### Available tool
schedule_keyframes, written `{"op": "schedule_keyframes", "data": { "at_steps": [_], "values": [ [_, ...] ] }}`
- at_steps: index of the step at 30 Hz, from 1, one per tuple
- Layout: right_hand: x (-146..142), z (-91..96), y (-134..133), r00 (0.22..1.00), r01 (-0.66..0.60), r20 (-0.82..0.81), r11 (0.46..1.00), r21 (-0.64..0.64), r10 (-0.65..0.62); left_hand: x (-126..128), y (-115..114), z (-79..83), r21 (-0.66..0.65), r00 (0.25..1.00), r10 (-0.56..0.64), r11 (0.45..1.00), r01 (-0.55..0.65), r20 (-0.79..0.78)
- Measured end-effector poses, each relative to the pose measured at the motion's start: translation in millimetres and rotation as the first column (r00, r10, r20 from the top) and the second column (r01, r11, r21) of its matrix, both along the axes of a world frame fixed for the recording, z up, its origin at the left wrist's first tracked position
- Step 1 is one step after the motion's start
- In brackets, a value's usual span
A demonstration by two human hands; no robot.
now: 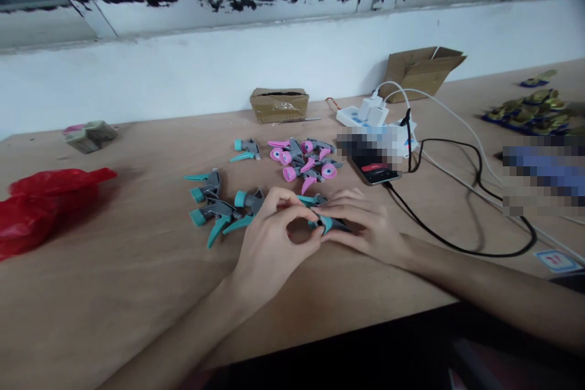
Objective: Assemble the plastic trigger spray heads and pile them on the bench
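Note:
Both my hands meet at the middle of the wooden table (114, 292) over one teal and grey spray trigger head (325, 223). My left hand (269, 237) pinches its left end between thumb and fingers. My right hand (361, 222) covers its right part with curled fingers. Just left of my hands lie several more teal and grey trigger heads (214, 210). A cluster of pink and grey trigger heads (304, 161) lies just behind my hands. One teal trigger head (245, 148) sits alone further back.
A phone (375, 169) with a black cable (457, 244) lies right of the pink heap, by a white power strip (365, 116). Two cardboard boxes (278, 103) stand at the wall. A red plastic bag (41, 201) lies at left, gold and blue parts (530, 111) at far right.

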State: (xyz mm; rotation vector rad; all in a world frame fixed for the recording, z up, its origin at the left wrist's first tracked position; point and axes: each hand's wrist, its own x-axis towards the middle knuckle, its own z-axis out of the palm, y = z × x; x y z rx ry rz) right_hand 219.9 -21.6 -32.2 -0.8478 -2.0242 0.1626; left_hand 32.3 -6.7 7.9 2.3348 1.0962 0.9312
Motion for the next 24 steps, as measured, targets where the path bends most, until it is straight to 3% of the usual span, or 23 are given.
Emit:
{"op": "schedule_keyframes", "data": {
  "at_steps": [7, 13, 19, 24],
  "values": [
    [-0.6, -1.8, -1.9, 1.000, 0.014, -0.008, 0.998, 0.066, -0.014, 2.9, -3.5, -5.2, -0.011, 0.999, 0.024, 1.000, -0.024, 0.024],
    [-3.8, -0.6, -2.9, 0.998, 0.025, -0.061, 0.999, 0.048, -0.022, 2.6, -2.9, -7.4, 0.077, 0.991, -0.068, 0.995, 0.060, 0.111],
    [-5.1, -3.6, -0.2, 0.991, 0.030, -0.124, 0.992, -0.126, -0.046, -2.0, 7.0, -8.8, 0.171, 0.982, -0.184, 0.970, 0.175, 0.042],
    [-3.0, -1.4, 3.0, 0.971, 0.054, -0.219, 0.978, -0.202, -0.098, -5.3, 11.7, -10.1, 0.166, 0.985, -0.165, 0.974, 0.155, 0.052]
  ]
}}
